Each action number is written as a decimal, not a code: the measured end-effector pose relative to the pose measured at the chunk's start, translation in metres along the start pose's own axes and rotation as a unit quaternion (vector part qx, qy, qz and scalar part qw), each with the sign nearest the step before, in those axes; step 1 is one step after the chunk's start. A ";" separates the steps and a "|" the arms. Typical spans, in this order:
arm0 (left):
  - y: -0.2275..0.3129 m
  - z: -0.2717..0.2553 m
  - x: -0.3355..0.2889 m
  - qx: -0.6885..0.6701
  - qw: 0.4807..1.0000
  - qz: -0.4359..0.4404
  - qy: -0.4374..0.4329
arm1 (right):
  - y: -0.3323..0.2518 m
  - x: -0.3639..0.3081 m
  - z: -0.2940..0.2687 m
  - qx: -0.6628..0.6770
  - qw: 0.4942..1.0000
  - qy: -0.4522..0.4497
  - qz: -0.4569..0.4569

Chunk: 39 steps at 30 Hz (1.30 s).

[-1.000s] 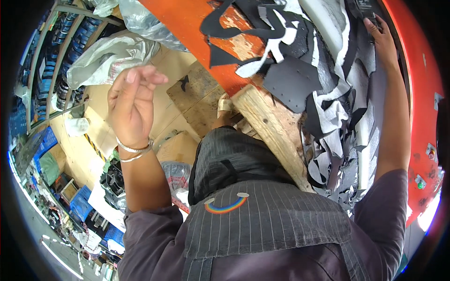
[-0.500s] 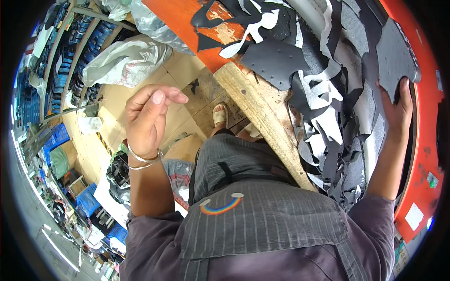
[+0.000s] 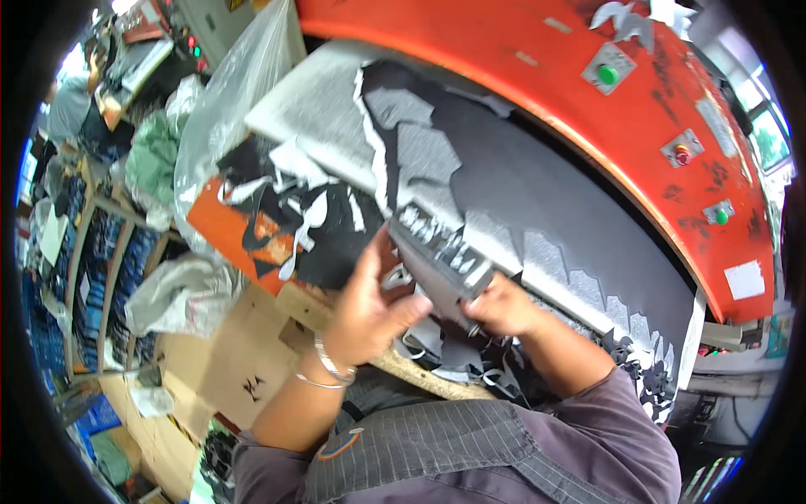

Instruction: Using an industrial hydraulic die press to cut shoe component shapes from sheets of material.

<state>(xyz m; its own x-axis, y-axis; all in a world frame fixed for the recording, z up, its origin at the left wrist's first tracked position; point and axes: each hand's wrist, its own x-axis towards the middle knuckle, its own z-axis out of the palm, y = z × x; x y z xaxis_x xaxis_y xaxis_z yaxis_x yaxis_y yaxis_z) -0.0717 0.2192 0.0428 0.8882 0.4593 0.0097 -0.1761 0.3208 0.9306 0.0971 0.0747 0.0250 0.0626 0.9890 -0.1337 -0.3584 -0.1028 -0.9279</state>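
Note:
A block-like cutting die (image 3: 445,262) with dark sides, grey and white bits along its top, is between my hands in front of me. My right hand (image 3: 505,307) is closed round its near right end. My left hand (image 3: 361,307) holds the far left end, fingers behind it and thumb along the near side. Beneath the die is a heap of black and white leather-like scraps (image 3: 432,340), partly hidden by my hands. Beyond it a black sheet (image 3: 546,202) with jagged cut-out edges lies on the pale press bed (image 3: 306,92).
A red press beam (image 3: 504,50) with green and red buttons spans the far side. A worn wooden edge (image 3: 420,375) runs close to my body. More scraps (image 3: 306,197) lie on an orange surface at left, near plastic sacks (image 3: 185,294) and shelves. Another person (image 3: 75,109) is at far left.
My view has swung right toward the press. The right hand has brought the cutting die in from the right, and my left hand, empty before, has come up to hold it too.

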 end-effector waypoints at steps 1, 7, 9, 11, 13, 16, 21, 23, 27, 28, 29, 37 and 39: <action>-0.012 0.013 0.005 -0.047 0.999 0.008 -0.015 | 0.000 -0.007 0.001 -0.032 0.999 -0.010 -0.002; -0.031 0.037 0.015 -0.017 0.996 -0.068 -0.053 | 0.000 -0.040 -0.008 -0.231 0.968 0.026 -0.091; -0.034 0.033 0.018 0.031 0.996 -0.075 -0.039 | 0.004 -0.043 -0.016 -0.287 0.953 0.033 -0.093; -0.041 0.029 0.020 0.031 0.995 -0.092 -0.027 | 0.014 -0.043 -0.014 -0.315 0.943 0.053 -0.090; -0.041 0.022 0.024 0.024 0.994 -0.103 -0.021 | 0.012 -0.036 -0.009 -0.324 0.941 0.073 -0.059; -0.039 0.010 0.031 0.098 0.992 -0.077 -0.007 | 0.005 -0.026 -0.004 -0.331 0.940 0.088 -0.004; -0.041 -0.009 0.037 0.064 0.997 -0.011 0.049 | -0.001 0.002 0.003 -0.372 0.924 0.089 0.009; -0.042 -0.016 0.039 0.064 0.995 0.035 0.062 | 0.001 0.014 0.006 -0.369 0.925 0.089 0.011; -0.040 -0.050 0.046 0.207 0.976 0.061 0.033 | 0.009 0.033 0.012 -0.387 0.916 0.107 0.001; -0.036 -0.057 0.048 0.204 0.977 0.061 0.034 | 0.010 0.035 0.011 -0.389 0.915 0.107 0.003; -0.029 -0.062 0.048 0.303 0.950 0.071 0.033 | 0.009 0.037 0.009 -0.388 0.915 0.108 0.000; 0.022 -0.132 0.068 0.624 0.752 0.129 0.167 | -0.041 0.040 -0.082 -0.592 0.742 0.296 0.105; 0.024 -0.124 0.091 0.581 0.785 0.171 0.131 | -0.040 0.045 -0.105 -0.632 0.702 0.318 0.086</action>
<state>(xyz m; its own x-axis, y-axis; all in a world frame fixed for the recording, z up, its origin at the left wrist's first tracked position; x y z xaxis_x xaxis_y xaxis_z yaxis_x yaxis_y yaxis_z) -0.0477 0.3721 0.0209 0.7295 0.5571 0.3968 0.2565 -0.7607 0.5963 0.2121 0.1118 0.0197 0.6665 0.7446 -0.0370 0.6752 -0.6239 -0.3935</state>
